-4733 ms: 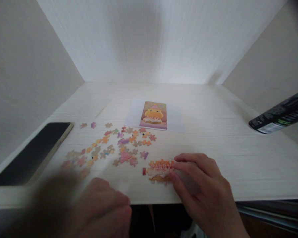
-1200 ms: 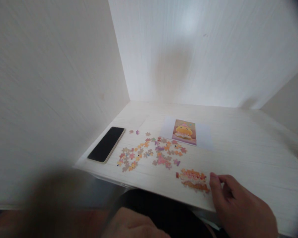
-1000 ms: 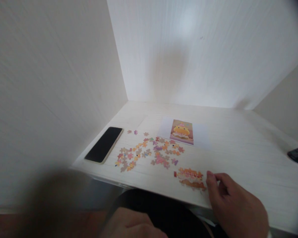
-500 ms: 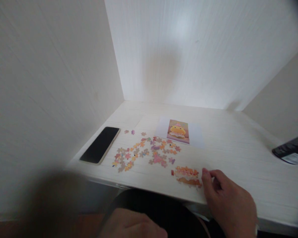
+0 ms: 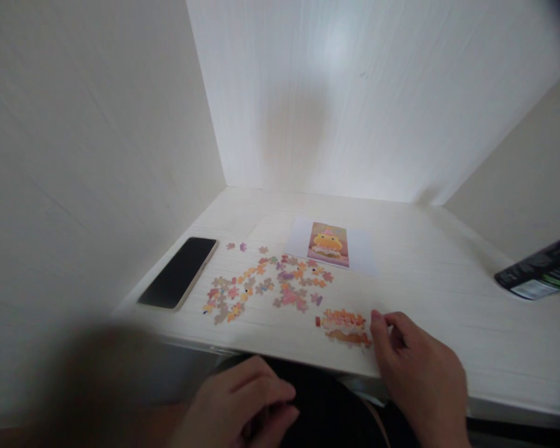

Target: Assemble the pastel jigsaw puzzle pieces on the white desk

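Observation:
My right hand (image 5: 417, 367) rests by the table's front edge, its thumb and forefinger pinched together at the right end of a joined section of jigsaw puzzle (image 5: 344, 328). Whatever those fingertips hold is too small or hidden to make out. Below the table edge, over the lap, my left hand (image 5: 245, 398) is loosely curled with thumb and fingertips close together and nothing visible between them. Loose jigsaw pieces (image 5: 289, 295) in orange, pink, purple and grey are spread left of the joined section. Behind them lies a picture card (image 5: 328, 242) of a yellow cartoon figure.
A black-screened phone (image 5: 180, 274) lies at the table's left side. White paper (image 5: 361, 249) is under the picture card. A dark can-like container (image 5: 539, 270) stands at the right. Pale panels (image 5: 280, 93) enclose the back and sides.
My left hand has risen a little and turned, so its thumb and fingertips now show. The right hand keeps its pinch beside the joined section. The whole view has shifted slightly.

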`<state>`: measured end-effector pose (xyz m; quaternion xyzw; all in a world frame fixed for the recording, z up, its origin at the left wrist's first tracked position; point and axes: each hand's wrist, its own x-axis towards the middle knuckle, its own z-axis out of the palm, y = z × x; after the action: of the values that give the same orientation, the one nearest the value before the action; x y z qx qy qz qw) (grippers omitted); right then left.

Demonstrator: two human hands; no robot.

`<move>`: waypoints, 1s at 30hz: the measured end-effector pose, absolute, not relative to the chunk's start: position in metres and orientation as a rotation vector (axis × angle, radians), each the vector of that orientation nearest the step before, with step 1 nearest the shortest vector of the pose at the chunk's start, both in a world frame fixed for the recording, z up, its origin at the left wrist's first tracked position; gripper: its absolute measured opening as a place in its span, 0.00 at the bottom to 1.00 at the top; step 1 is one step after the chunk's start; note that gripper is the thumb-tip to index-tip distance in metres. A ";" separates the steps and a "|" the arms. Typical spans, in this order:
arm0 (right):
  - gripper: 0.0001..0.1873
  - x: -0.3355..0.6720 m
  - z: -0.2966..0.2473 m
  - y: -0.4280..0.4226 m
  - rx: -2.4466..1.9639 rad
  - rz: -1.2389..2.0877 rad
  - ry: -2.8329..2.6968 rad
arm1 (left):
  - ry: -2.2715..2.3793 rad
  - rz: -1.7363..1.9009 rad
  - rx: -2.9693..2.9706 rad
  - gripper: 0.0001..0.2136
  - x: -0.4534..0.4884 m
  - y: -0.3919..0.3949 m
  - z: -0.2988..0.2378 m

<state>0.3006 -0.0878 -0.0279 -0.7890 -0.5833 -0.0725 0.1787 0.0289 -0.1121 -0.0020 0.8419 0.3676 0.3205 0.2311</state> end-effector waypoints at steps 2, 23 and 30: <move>0.15 0.300 -0.026 -0.087 -2.227 -0.199 -1.663 | 1.138 0.934 2.364 0.08 0.037 -0.097 0.005; 0.15 0.294 -0.017 -0.087 -2.161 -0.139 -1.642 | 0.941 0.585 2.835 0.10 0.062 -0.003 0.001; 0.15 0.295 -0.019 -0.088 -2.136 -0.158 -1.626 | 0.947 0.555 2.837 0.12 0.058 -0.005 0.006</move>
<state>0.2949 -0.0875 -0.0188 -0.7740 -0.5893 -0.0572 0.2245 0.0577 -0.0047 0.0058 0.9315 0.3109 0.1823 0.0497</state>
